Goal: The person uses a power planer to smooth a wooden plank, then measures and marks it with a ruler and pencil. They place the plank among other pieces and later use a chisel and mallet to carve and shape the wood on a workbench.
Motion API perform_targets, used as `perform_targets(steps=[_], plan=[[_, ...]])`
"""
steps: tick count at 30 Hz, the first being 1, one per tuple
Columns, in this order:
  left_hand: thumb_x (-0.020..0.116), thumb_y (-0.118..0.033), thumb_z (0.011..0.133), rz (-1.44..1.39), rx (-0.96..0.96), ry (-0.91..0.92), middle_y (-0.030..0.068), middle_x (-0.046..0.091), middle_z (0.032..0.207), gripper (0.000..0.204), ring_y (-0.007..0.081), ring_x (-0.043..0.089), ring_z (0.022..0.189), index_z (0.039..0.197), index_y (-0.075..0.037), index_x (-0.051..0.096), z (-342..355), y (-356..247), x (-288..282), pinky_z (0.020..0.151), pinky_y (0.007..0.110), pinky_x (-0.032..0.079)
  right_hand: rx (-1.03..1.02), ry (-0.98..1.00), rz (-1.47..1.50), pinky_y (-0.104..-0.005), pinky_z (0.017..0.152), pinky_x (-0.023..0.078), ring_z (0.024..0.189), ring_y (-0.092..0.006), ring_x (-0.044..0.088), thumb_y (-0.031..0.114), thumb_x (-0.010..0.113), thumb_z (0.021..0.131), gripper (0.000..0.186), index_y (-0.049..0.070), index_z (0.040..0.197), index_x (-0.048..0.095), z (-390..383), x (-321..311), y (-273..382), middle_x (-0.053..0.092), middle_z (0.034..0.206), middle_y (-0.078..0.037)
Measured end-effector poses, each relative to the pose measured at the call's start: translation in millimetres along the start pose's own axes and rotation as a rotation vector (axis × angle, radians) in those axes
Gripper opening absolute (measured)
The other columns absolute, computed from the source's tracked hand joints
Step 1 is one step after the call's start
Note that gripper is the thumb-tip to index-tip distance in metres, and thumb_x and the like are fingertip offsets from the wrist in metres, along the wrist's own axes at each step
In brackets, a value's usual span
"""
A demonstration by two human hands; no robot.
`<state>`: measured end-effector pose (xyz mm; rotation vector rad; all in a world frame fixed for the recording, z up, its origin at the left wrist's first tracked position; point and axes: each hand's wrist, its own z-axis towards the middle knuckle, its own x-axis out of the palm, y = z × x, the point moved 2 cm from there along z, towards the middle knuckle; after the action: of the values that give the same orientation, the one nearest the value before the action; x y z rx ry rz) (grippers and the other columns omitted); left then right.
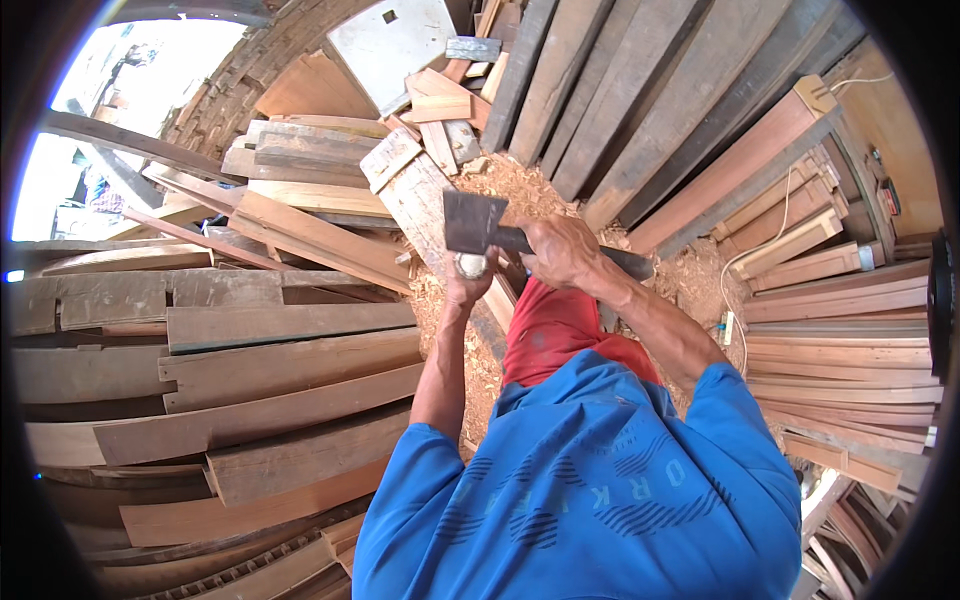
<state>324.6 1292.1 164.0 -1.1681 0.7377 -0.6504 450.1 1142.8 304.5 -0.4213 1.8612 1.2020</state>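
My right hand (565, 252) is closed around the dark handle of a hatchet (474, 222). Its broad, dark blade points to the left, and the butt of the handle (632, 263) sticks out on the right past my wrist. Just below the blade, my left hand (466, 285) is closed on a piece with a round, pale end (470, 265); the rest of it is hidden by the hand and the hatchet. Beneath both hands a long, pale wooden plank (415, 208) slants away to the far left, with a short block (390, 160) at its far end.
Wood shavings (520, 185) cover the ground around the plank. Stacked boards (290, 360) fill the left side. Dark beams (640, 90) lean at the far right, and bundled reddish planks (840, 360) lie on the right, near a hanging pale cord (740, 320). Offcuts (440, 105) are heaped ahead.
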Motion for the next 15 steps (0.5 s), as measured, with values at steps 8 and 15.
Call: perform_targets(steps=[8, 15], plan=[[0.072, -0.004, 0.088, -1.027, -0.581, -0.003, 0.0060, 0.070, 0.103, 0.028, 0.0134, 0.067, 0.092, 0.115, -0.004, 0.063, 26, 43, 44, 0.079, 0.027, 0.056, -0.115, -0.194, 0.569, -0.0357, 0.077, 0.053, 0.079, -0.0198, 0.066, 0.018, 0.073, 0.078, 0.039, 0.000, 0.112, 0.065, 7, 1, 4, 0.069, 0.088, -0.014], [0.072, -0.007, 0.090, 0.043, -0.270, 0.096, 0.0062, 0.069, 0.098, 0.019, 0.0108, 0.065, 0.092, 0.107, -0.005, 0.064, 50, 21, 31, 0.079, 0.026, 0.056, -0.056, -0.281, 0.722, -0.0319, 0.075, 0.053, 0.079, -0.0128, 0.060, 0.016, 0.075, 0.083, 0.036, -0.002, 0.113, 0.065, -14, -45, 8, 0.067, 0.089, -0.006]])
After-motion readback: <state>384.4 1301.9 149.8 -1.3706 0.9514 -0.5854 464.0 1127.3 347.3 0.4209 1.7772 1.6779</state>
